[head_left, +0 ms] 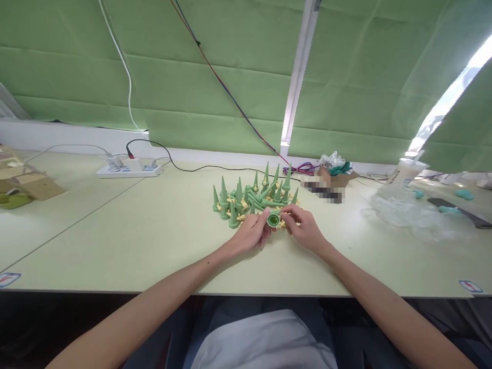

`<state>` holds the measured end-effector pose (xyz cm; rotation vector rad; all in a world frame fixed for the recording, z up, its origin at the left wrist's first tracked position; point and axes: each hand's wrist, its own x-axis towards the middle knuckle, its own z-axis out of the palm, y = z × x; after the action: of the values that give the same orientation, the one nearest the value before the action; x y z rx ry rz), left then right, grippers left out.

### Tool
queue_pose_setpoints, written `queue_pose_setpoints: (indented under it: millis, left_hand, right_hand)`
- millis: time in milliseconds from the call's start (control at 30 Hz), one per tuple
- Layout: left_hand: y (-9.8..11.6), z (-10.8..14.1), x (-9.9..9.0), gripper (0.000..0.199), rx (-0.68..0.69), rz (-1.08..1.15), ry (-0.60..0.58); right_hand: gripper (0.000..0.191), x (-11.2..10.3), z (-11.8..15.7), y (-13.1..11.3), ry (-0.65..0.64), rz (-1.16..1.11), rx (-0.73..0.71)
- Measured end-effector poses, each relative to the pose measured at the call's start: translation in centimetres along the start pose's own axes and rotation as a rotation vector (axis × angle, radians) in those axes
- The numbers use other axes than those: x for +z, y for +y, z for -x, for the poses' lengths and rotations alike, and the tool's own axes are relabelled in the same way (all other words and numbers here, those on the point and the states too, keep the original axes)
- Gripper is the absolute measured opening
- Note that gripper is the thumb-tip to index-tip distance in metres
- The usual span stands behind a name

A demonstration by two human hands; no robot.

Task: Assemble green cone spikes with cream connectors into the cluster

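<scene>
1. Your left hand (250, 231) is closed around a green cone (273, 220). Its round, hollow end faces you.
2. Your right hand (307, 229) has its thumb and pointer finger close together by the right edge of that cone. I cannot tell if they pinch anything.
3. The cone in your hand is just in front of the big bunch of green cones (255, 197), on your side of it.
4. In the bunch, many cones stand with their points up, and some long green pieces lie in the middle. Little yellow bits (244, 204) are mixed in with them.
5. Left of the bunch, well apart, is a white power strip (149, 172) with plugs in it. Farther left you have some brown boxes (46, 185).
6. Just behind the bunch, a bit to the right, is a coil of red and blue wire (303, 168).
7. To the right of the bunch and behind it, a dark green crumpled thing (340, 169) sits by some brown paper (326, 178).
8. Far to the right of the bunch are a cup (403, 173), a crinkly clear bag (400, 207) and a flat dark thing (476, 219).
</scene>
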<state>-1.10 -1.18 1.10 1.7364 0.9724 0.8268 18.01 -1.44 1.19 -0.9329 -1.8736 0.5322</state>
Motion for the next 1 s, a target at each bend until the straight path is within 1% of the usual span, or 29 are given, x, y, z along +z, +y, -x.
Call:
queue_pose_setpoints:
  millis: [367,1000]
  left_hand:
    - [0.39,0.27,-0.24,0.071,-0.007,-0.058,0.007]
    - [0.14,0.01,-0.28,0.057,0.020,-0.100,0.005]
  right_hand:
    - [0.020,-0.09,-0.07,0.05,-0.020,0.000,0.030]
    - [0.021,-0.07,-0.12,0.44,-0.035,0.028,0.064]
